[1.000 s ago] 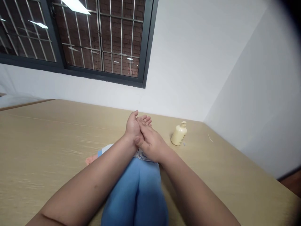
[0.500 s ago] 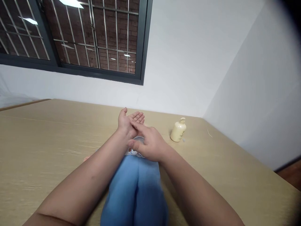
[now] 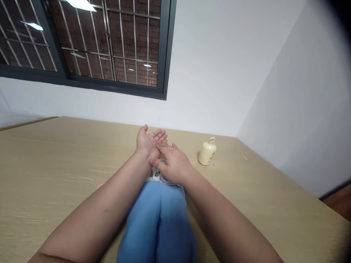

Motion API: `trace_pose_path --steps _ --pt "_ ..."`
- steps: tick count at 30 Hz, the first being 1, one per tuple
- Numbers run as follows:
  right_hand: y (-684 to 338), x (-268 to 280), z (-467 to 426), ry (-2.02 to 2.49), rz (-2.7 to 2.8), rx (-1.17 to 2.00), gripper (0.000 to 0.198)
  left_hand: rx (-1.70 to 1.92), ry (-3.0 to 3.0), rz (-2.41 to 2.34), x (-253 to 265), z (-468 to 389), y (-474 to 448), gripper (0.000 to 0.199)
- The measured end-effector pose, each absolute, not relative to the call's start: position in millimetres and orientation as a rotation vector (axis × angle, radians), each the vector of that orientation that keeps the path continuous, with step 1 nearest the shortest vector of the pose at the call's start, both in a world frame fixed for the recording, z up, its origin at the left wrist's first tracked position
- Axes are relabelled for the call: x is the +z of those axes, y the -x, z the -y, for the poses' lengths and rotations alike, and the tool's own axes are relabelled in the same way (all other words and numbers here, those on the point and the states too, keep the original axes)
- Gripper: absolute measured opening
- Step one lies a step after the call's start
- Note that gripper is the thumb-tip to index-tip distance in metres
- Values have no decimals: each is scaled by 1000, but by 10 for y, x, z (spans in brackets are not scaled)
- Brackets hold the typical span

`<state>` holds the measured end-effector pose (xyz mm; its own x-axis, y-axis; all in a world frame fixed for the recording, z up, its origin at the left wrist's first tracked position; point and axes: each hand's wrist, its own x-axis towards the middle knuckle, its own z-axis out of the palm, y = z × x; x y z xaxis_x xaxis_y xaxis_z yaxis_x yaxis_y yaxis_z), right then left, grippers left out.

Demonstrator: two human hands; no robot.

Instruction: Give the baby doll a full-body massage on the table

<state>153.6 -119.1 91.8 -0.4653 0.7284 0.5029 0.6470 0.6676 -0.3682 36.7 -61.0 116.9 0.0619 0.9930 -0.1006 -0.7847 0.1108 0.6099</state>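
Note:
In the head view my left hand [image 3: 145, 144] is held palm up, its thumb apart and its fingers stretched out. My right hand [image 3: 175, 162] lies across the heel and outer side of the left palm, thumb near the left wrist. Its fingers look extended, though the tips are partly hidden. No object shows in either hand. Below them is blue fabric [image 3: 159, 215] with a white cartoon print at its far end, partly covered by my right hand. A pale yellow pump bottle [image 3: 207, 153] stands upright to the right, apart from both hands.
The light wood-coloured surface [image 3: 60, 157] reaches back to a white wall [image 3: 208, 65]. A dark-framed window [image 3: 166, 54] with metal bars is at upper left. A thin pale strand [image 3: 244, 155] lies right of the bottle. Small orange bits show beside both forearms.
My right hand has shifted slightly along the left palm, and its thumb sits closer to the left wrist. More of the cartoon print shows. The bottle stays in place.

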Motion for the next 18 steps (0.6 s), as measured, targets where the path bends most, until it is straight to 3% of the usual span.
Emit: trace_pose_path --steps 4,11,13,18 --pt "-1482 979 1329 943 2237 220 63 1443 -478 -530 1153 539 -252 68" --pt "-1491 854 1185 833 2209 125 80 1356 -448 -491 1157 668 -448 62" --pt "-1530 804 1088 833 2178 87 72 1360 -453 -493 1170 722 -497 52" --pt "-1572 671 965 956 1909 167 31 1706 -773 -607 1294 862 -518 13"
